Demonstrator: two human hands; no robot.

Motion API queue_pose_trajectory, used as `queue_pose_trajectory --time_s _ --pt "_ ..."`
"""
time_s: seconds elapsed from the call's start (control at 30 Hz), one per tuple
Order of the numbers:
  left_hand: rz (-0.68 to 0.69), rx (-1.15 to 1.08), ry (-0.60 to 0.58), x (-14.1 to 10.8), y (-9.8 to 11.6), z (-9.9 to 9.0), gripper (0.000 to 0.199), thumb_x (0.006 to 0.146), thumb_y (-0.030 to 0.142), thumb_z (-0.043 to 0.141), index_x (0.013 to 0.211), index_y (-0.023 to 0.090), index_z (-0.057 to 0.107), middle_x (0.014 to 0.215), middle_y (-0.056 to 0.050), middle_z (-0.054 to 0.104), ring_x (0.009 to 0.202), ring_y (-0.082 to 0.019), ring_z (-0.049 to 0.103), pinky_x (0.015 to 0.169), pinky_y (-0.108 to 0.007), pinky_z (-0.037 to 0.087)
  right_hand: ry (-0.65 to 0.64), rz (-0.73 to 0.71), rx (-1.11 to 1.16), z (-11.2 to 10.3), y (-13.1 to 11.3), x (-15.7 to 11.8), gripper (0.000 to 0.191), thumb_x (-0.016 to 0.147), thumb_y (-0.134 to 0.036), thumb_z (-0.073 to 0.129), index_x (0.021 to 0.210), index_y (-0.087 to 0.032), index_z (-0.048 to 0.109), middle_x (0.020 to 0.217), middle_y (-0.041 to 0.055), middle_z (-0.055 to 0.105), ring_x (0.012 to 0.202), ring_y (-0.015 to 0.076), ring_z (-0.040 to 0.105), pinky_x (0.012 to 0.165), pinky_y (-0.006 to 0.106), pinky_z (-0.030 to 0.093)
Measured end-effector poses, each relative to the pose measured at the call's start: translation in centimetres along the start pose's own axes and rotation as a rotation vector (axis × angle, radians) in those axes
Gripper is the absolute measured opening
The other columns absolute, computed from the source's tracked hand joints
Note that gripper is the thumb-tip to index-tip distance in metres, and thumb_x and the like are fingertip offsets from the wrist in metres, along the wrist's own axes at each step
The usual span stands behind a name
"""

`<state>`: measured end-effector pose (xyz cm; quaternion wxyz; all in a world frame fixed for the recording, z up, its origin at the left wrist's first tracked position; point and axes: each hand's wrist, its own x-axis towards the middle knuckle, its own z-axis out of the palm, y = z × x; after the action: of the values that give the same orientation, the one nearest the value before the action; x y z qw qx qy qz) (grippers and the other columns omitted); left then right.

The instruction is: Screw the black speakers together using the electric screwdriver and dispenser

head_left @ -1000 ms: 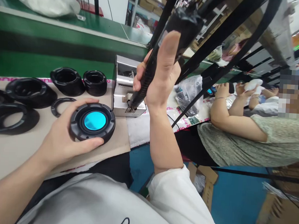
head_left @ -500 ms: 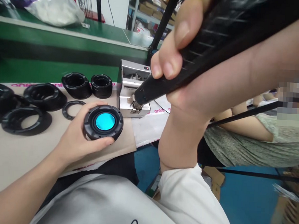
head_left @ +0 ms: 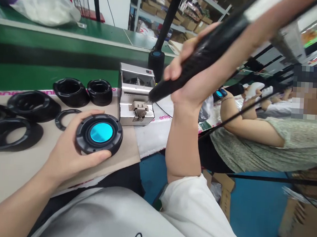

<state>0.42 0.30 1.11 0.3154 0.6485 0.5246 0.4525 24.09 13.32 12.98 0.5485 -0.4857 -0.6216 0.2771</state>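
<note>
Black rings [head_left: 76, 101], metal box [head_left: 134, 95], perhaps obscured bag [head_left: 206, 109]

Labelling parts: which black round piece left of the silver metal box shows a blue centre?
The black round piece in the left hand; its round blue centre sets it apart from the open black rings.

A round black housing [head_left: 83, 134] bears a cyan disc [head_left: 101, 132] — pink lettering [head_left: 11, 93] lines the far edge of the tan-topped bench [head_left: 10, 173].

At least five thick black rings [head_left: 77, 100] show, with one thin ring [head_left: 57, 119] and one metal box [head_left: 136, 89]. Two things are held: one tool [head_left: 202, 58], one blue-centred disc [head_left: 100, 133].
</note>
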Motion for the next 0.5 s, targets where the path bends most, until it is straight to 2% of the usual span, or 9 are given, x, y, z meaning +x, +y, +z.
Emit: queue_pose_trajectory --time_s 0.07,0.1,0.17,0.27,0.37,0.5 --pt "-0.011 -0.001 0.001 0.1 0.0 0.0 0.081 0.071 0.05 0.092 0.142 0.027 0.06 0.148 -0.011 0.069 0.135 -0.04 0.067 0.117 -0.055 0.054 -0.052 -0.031 0.189 0.4 0.3 -1.0 0.094 0.078 -0.112 0.012 0.103 -0.031 0.052 0.093 0.0001 0.066 0.081 0.0186 0.068 0.066 0.039 0.054" --pt "-0.012 -0.001 0.001 0.1 0.0 0.0 0.082 0.07 0.049 0.092 0.143 0.027 0.059 0.148 -0.011 0.069 0.135 -0.041 0.067 0.117 -0.056 0.054 -0.07 -0.044 0.288 0.9 0.7 -1.4 0.091 0.073 -0.115 0.029 0.094 -0.03 0.052 0.081 -0.0008 0.061 0.072 0.0171 0.064 0.062 0.038 0.05" --pt "-0.005 0.0 -0.006 0.1 -0.1 0.0 0.084 0.07 0.05 0.092 0.143 0.026 0.059 0.148 -0.012 0.069 0.134 -0.041 0.068 0.116 -0.056 0.055 -0.112 -0.038 0.412 1.9 1.8 -1.9 0.087 0.068 -0.113 0.051 0.089 -0.028 0.051 0.071 -0.0026 0.054 0.063 0.0136 0.056 0.058 0.037 0.045" --pt "0.005 0.017 -0.012 0.2 -0.3 -0.1 0.085 0.071 0.05 0.092 0.145 0.027 0.058 0.149 -0.012 0.068 0.135 -0.04 0.068 0.116 -0.055 0.056 -0.136 -0.011 0.429 3.1 3.2 -1.8 0.089 0.064 -0.113 0.057 0.09 -0.027 0.049 0.066 -0.0044 0.049 0.062 0.0104 0.052 0.056 0.035 0.037" --pt "0.012 0.032 -0.009 0.2 -0.4 -0.1 0.084 0.071 0.051 0.091 0.144 0.026 0.058 0.148 -0.012 0.069 0.135 -0.041 0.067 0.118 -0.055 0.055 -0.176 0.002 0.417 3.6 3.8 -1.5 0.093 0.06 -0.114 0.058 0.086 -0.026 0.045 0.065 -0.005 0.047 0.063 0.0096 0.05 0.058 0.035 0.035" --pt "0.003 0.019 -0.014 0.2 -0.2 -0.1 0.082 0.074 0.052 0.09 0.144 0.026 0.057 0.15 -0.012 0.068 0.137 -0.04 0.066 0.12 -0.054 0.054 -0.189 0.028 0.428 3.1 3.5 -1.9 0.094 0.062 -0.116 0.053 0.083 -0.024 0.044 0.064 -0.0052 0.047 0.069 0.0098 0.056 0.065 0.035 0.046"
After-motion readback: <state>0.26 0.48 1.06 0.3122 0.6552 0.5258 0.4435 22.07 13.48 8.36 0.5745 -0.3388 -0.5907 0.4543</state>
